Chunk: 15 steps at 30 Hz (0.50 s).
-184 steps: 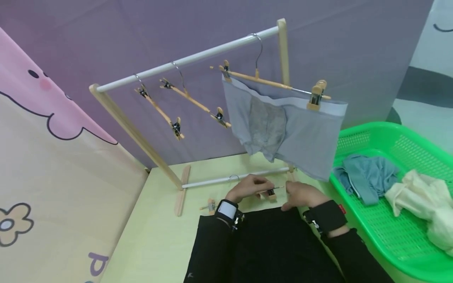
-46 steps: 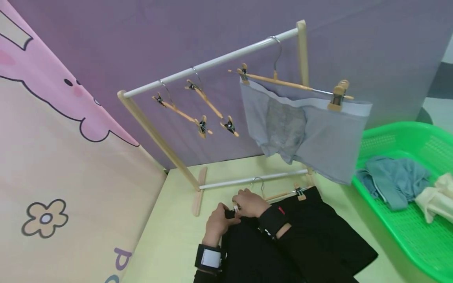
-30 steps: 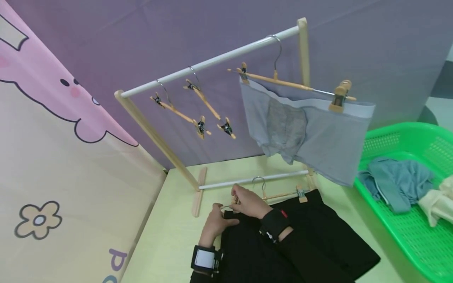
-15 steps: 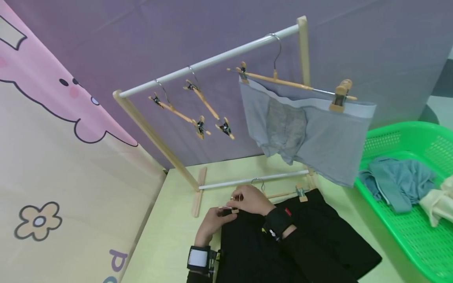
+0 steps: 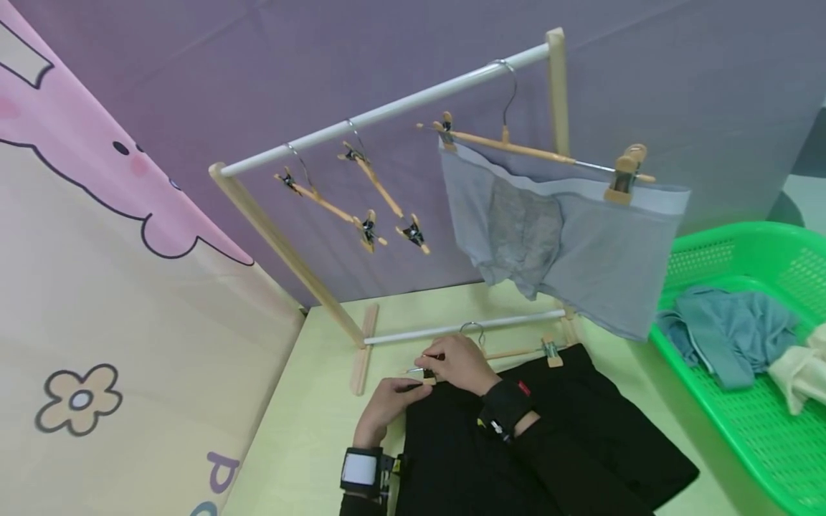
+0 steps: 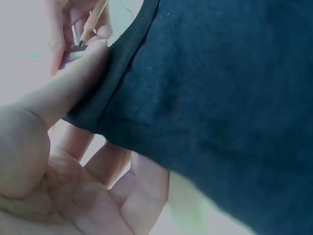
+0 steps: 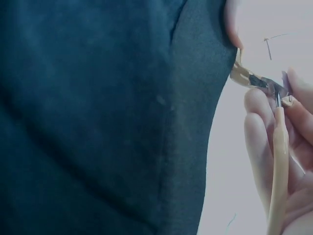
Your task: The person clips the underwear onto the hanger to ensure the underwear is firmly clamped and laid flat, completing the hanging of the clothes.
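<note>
Black garment lies on table, right clip on, left hand pinching waistband corner, right hand gripping left clip, bite unclear; hanger not on rail, basket cloths unclipped.

The black garment runs off the head view's bottom edge and lies partly behind the right sleeve. The right hand hides part of the lower hanger. The right edge cuts off the basket and cream cloth. Whether the clip grips fabric cannot be told.
</note>
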{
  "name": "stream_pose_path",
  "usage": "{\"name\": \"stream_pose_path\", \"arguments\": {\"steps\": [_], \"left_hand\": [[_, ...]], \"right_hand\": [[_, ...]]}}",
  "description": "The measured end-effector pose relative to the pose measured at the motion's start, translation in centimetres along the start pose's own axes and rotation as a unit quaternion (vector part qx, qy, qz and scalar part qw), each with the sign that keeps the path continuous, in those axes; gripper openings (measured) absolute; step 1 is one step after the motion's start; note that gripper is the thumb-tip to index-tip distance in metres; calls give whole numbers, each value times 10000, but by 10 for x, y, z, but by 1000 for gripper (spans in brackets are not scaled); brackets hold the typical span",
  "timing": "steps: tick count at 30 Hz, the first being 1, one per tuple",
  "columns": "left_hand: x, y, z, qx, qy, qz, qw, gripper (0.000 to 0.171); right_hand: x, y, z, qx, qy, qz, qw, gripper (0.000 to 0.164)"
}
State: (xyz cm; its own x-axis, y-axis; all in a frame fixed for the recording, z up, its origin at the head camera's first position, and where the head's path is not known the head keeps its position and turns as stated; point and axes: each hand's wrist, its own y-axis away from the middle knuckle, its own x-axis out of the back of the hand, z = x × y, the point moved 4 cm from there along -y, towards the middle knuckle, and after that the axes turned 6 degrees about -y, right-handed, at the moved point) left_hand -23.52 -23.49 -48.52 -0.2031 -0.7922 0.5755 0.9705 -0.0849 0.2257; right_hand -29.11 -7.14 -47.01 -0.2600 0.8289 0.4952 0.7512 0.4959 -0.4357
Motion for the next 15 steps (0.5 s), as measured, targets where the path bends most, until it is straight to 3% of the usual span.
{"name": "stream_pose_path", "arguments": {"steps": [11,15], "left_hand": [[8,-3,0,-310,223,606,9974,23],[9,-4,-2,-215,305,705,9968,23]], "right_hand": [[0,1,1,80,-72,-131,9999,15],[0,0,2,64,-84,-291,9995,16]]}}
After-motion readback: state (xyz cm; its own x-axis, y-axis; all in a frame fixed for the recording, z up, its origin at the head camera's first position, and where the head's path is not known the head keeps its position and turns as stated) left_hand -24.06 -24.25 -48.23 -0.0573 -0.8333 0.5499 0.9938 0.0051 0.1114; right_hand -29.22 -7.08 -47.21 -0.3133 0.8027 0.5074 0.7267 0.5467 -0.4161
